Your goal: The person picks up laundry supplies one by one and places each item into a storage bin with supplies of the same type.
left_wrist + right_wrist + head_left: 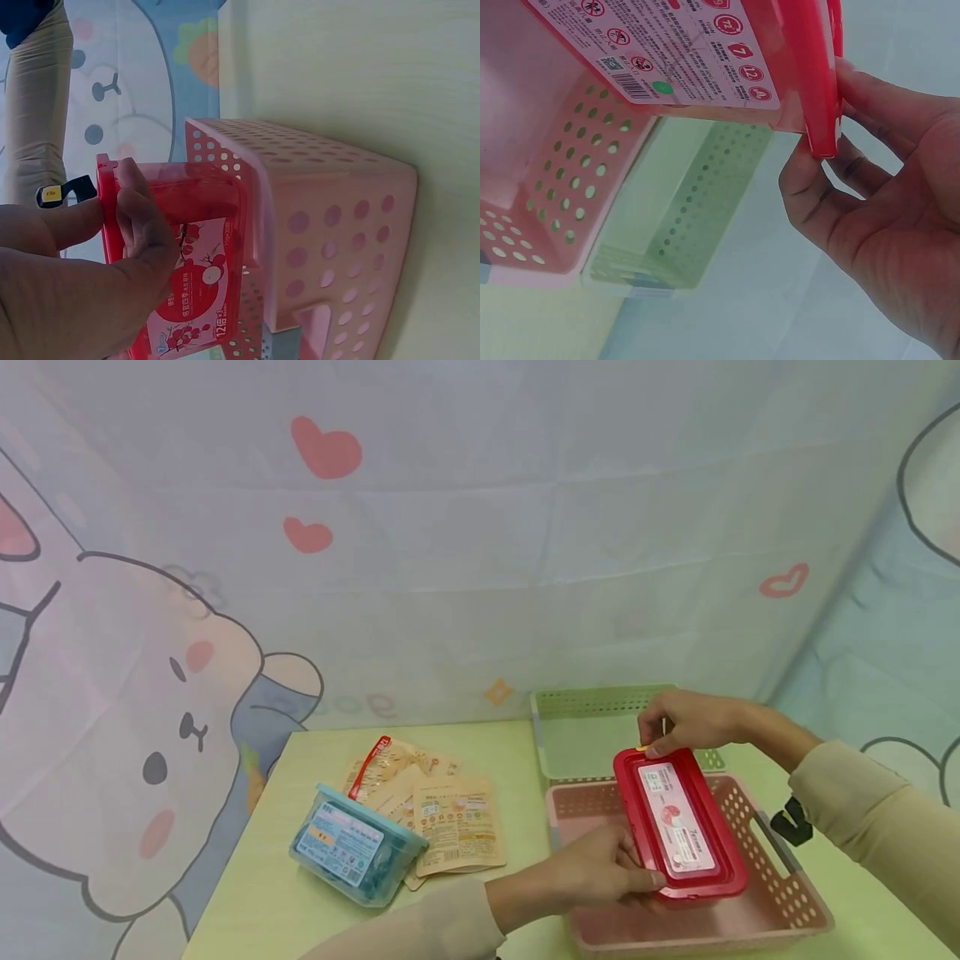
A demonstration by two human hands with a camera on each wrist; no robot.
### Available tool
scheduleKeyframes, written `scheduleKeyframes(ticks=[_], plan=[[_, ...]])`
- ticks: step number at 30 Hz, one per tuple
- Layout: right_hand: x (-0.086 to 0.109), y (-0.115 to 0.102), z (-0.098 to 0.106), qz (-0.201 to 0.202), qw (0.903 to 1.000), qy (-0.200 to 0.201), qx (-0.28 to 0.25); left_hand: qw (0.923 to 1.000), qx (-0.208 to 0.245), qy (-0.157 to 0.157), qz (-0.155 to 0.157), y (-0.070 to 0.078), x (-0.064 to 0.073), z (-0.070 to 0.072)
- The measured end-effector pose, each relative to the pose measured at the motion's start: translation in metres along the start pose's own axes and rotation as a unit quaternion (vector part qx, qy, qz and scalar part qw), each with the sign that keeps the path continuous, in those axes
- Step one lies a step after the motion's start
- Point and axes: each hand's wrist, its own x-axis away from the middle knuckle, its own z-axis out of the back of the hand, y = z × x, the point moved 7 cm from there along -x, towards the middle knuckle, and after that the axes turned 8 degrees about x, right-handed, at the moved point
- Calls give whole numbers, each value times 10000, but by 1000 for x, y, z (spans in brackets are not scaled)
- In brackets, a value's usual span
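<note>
A red plastic box (678,827) with a lid and a white-and-pink label is held tilted over the pink basket (806,922). My left hand (596,868) grips its near left corner, thumb on the lid's rim. At the far end of the lid, my right hand (693,718) pinches the rim between thumb and fingers. In the left wrist view the box's red side (202,277) carries a label with berries. From the right wrist view, the thumb and fingers close on the lid's edge (821,97), with a text label with a barcode below.
A green basket (542,735) stands behind the pink one. To the left on the table (255,868) lies a teal-lidded clear box (356,847), leaning on several beige pouches (461,822). A printed cloth (450,568) hangs at the back.
</note>
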Motion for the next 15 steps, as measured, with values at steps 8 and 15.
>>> scheduleKeyframes(ticks=[8,15], plan=[[5,14,-10,-178,9998,-63,-99,9996,-169,49,198,-9,-8,-5],[7,22,-17,-196,9995,-68,-247,9986,-300,172,388,-12,-12,-8]])
